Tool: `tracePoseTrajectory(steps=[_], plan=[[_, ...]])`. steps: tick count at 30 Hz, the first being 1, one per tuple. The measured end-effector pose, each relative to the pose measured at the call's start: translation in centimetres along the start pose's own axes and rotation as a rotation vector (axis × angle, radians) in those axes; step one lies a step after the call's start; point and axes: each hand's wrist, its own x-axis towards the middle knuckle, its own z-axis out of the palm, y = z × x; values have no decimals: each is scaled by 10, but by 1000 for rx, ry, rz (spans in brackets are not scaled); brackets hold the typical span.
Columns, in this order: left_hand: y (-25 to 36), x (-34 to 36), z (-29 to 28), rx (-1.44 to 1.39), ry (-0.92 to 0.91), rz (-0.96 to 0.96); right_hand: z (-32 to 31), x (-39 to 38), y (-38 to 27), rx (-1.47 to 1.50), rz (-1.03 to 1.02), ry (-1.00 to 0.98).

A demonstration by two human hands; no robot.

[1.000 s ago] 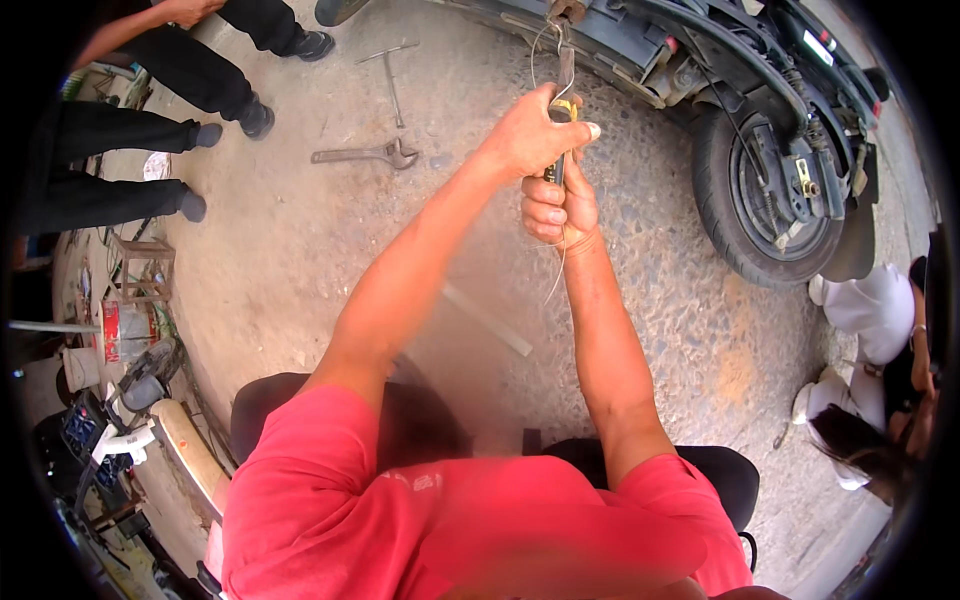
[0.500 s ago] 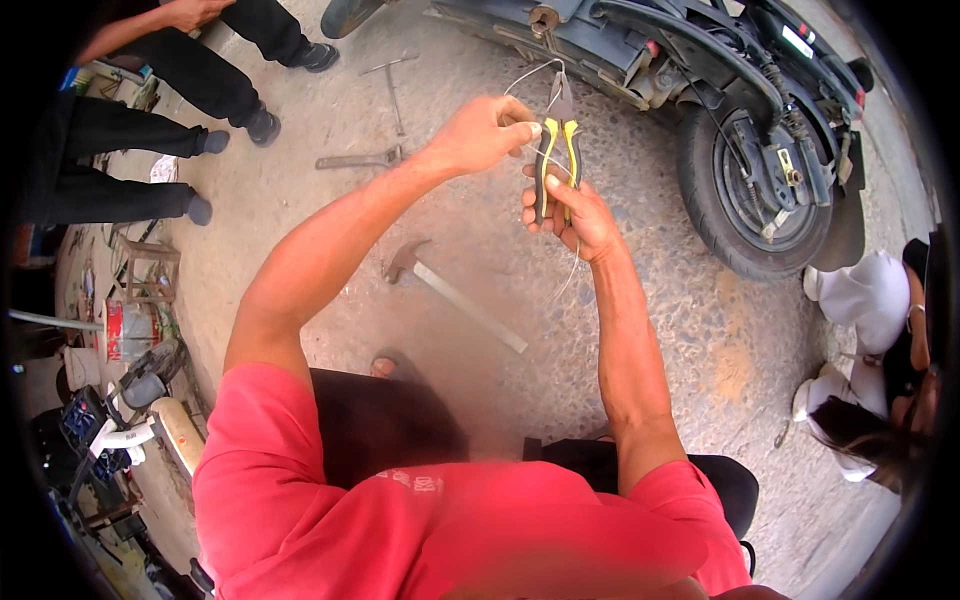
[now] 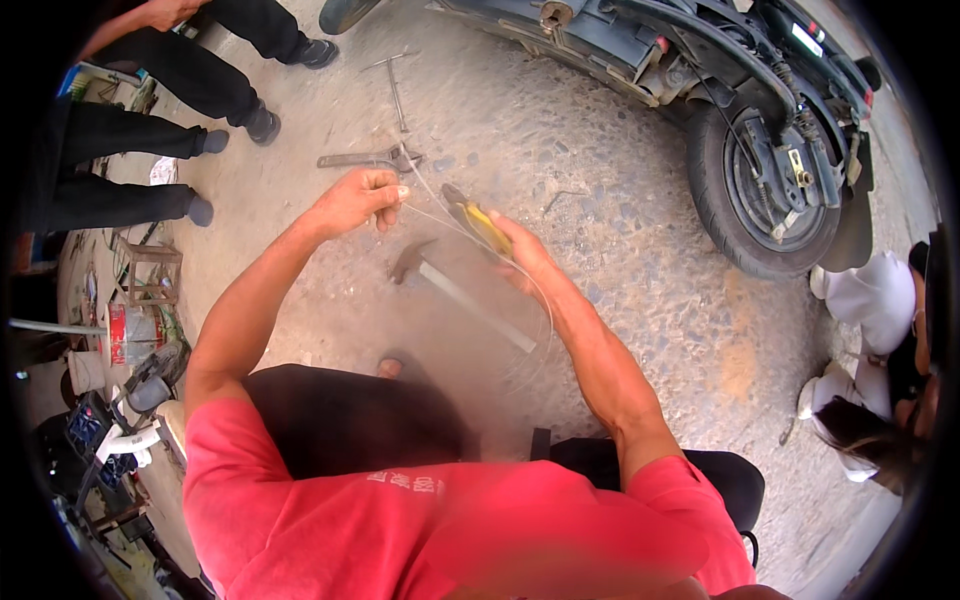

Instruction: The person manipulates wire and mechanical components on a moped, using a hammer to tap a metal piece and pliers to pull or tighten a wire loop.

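Observation:
My left hand (image 3: 366, 200) pinches a thin, pale wire (image 3: 432, 212) between thumb and fingers. The wire runs on past my right hand (image 3: 522, 252) and curves down beside the right forearm. That hand is closed round pliers (image 3: 478, 222) with yellow and black handles, their jaws pointing up and left, near the wire. Whether the jaws grip it I cannot tell. On the ground below both hands lies a claw hammer (image 3: 470, 305) with a pale, straight handle. An adjustable wrench (image 3: 365, 159) lies just beyond my left hand.
A T-handled tool (image 3: 396, 95) lies farther off. A motorcycle with its rear wheel (image 3: 765, 190) stands at the far right. People in dark trousers (image 3: 200, 80) stand at the far left; another person in white (image 3: 870, 300) is at the right. A small wooden stool (image 3: 152, 272) is at the left.
Both hands have come left and nearer, away from the motorcycle. The pliers have swung from upright to tilted left. The hands are farther apart, with the wire stretched between them.

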Motion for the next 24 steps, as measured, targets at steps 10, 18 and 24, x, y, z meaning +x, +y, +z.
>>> tracePoseTrajectory(steps=[10,18,24], plan=[[-106,-65,-134,489,368,-325,-63,47,7,-735,-215,171],[-364,-324,-196,-54,584,-1288,-67,-9,-94,-948,-378,368],[-203,-222,-78,19,118,-1050,-47,-69,-151,-896,-365,372]])
